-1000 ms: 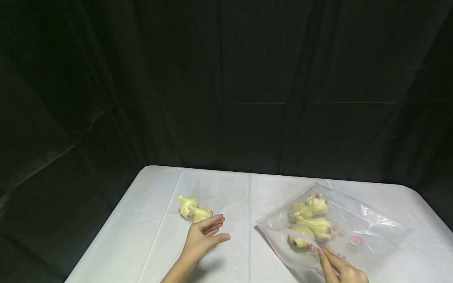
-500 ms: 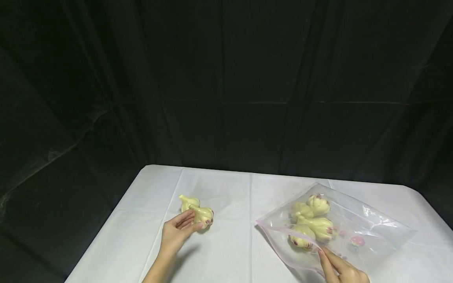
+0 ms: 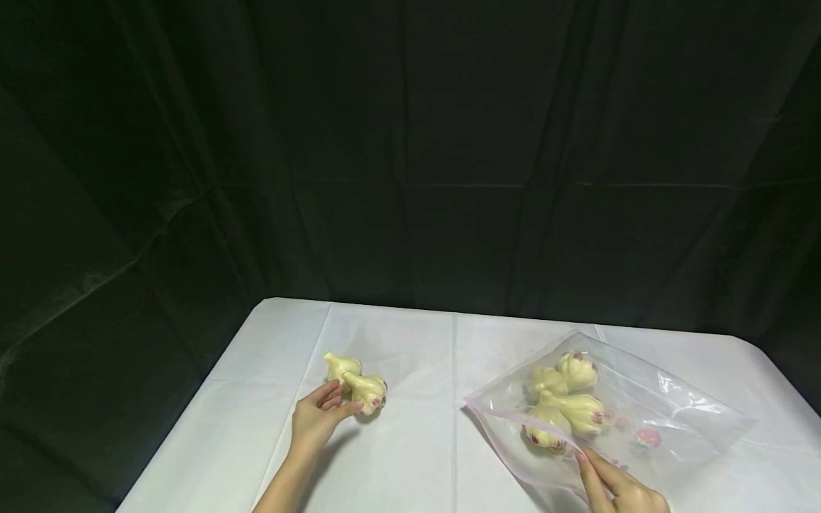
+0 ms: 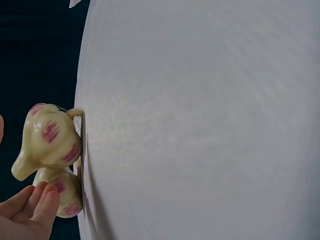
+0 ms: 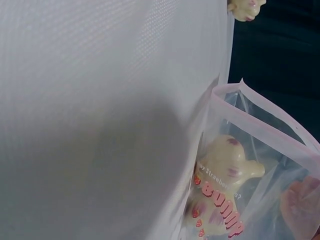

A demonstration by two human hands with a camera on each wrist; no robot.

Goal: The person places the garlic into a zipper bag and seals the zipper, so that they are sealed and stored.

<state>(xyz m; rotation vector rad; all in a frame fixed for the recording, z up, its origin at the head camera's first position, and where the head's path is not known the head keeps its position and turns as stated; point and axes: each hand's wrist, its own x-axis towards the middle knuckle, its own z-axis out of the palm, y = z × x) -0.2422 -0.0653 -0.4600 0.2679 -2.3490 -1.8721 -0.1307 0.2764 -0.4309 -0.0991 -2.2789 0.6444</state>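
In the head view, the left hand [image 3: 312,420] has its thumb and fingers parted, the gap facing a pale-yellow garlic bulb with purple streaks [image 3: 369,393]. This bulb lies just beyond the thumb tip; whether they touch cannot be told. A second matching bulb [image 3: 343,368] lies behind it, past the fingertips, on the white cloth [image 3: 410,349]. The right hand [image 3: 621,490] pinches the pink-edged clear plastic bag [image 3: 689,410] at its rim; four similar garlic bulbs [image 3: 580,413] lie inside, just beyond and left of those fingertips.

In the left wrist view, the fingers overlap one bulb, the other lying beside them.

In the right wrist view, the hand shows through the plastic, beside bagged bulbs and red-pink "BUNNY" lettering [image 5: 220,207].
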